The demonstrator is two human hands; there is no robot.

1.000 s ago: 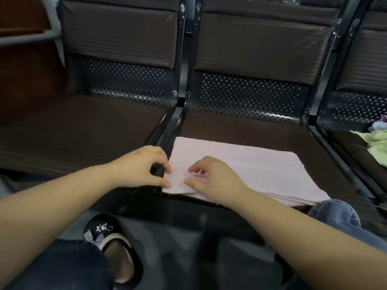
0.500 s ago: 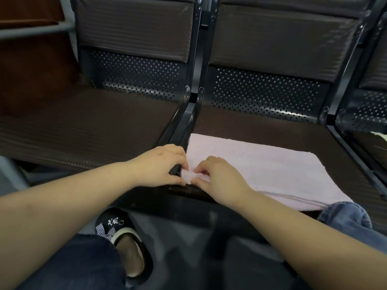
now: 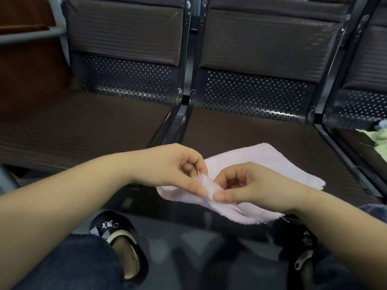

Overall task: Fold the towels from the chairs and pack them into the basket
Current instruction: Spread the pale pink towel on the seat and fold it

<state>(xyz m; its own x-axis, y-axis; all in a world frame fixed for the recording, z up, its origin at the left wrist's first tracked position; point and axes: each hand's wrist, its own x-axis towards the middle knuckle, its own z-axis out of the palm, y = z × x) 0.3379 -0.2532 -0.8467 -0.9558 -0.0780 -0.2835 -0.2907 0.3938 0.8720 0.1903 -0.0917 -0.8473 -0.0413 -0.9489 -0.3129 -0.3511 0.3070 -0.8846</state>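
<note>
A pale pink towel (image 3: 261, 164) lies on the middle chair seat (image 3: 251, 132), its near part raised off the seat's front edge. My left hand (image 3: 176, 170) pinches the lifted near-left corner between thumb and fingers. My right hand (image 3: 251, 185) pinches the same bunched corner just to the right, thumb tip nearly touching the left thumb. No basket is in view.
A bare dark seat (image 3: 83, 126) stands to the left, split off by a black metal armrest bar (image 3: 178, 122). On the right seat lie a green towel (image 3: 380, 141) and a bluish one at the frame edge. My knees and black slippers (image 3: 117, 233) are below.
The towel lay flat with both hands on its near-left corner. Both hands have since pinched that corner and lifted it off the seat toward me, dragging the towel's near edge past the seat front.
</note>
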